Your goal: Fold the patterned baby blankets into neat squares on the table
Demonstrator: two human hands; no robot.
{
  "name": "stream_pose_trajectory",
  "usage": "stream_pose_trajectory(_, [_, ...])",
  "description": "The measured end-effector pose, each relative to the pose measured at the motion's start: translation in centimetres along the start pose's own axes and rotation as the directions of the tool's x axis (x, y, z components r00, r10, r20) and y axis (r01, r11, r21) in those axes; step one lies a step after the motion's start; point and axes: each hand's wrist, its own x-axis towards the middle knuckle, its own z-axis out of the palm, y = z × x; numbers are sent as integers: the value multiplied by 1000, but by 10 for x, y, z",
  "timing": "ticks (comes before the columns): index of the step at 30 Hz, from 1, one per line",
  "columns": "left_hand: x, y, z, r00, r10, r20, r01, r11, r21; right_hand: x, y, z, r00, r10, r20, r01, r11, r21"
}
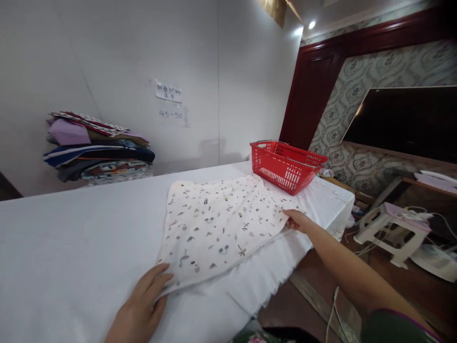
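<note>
A white cloth point(221, 224) printed with small leaves, birds and other figures lies spread on the white-covered table. At its near left corner is my left hand point(143, 300), fingers on top and thumb at the edge, closed on the cloth. My right hand point(295, 220) pinches the right edge, lifting it slightly; its fingertips are partly hidden under the fabric. Behind the right side of the cloth stands a red plastic basket point(274, 166) with metal handles, close to the cloth's far edge.
A stack of folded fabrics point(100, 147) stands at the far left of the table point(71, 247), against a pale wall with paper labels point(168, 91). To the right are a white plastic stool point(396, 228), cables on the floor and a large dark screen point(407, 124).
</note>
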Motion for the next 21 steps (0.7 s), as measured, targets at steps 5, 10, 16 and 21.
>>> stream_pose_trajectory(5, [2,-1,-1,1000,-2,-7,2,997,72,11,-12,-17,983,-100,-154,114,990,86])
stream_pose_trajectory(10, [20,29,-1,998,24,54,-25,999,32,28,-27,-69,878,-202,-434,222,975,-5])
stream_pose_trajectory(16, [27,55,6,973,-138,184,143,990,-13,37,15,-85,888,-102,-447,45,989,-137])
stream_pose_trajectory(21, [28,56,-2,903,-299,309,308,951,21,38,23,-82,922,-88,-377,6,977,-213])
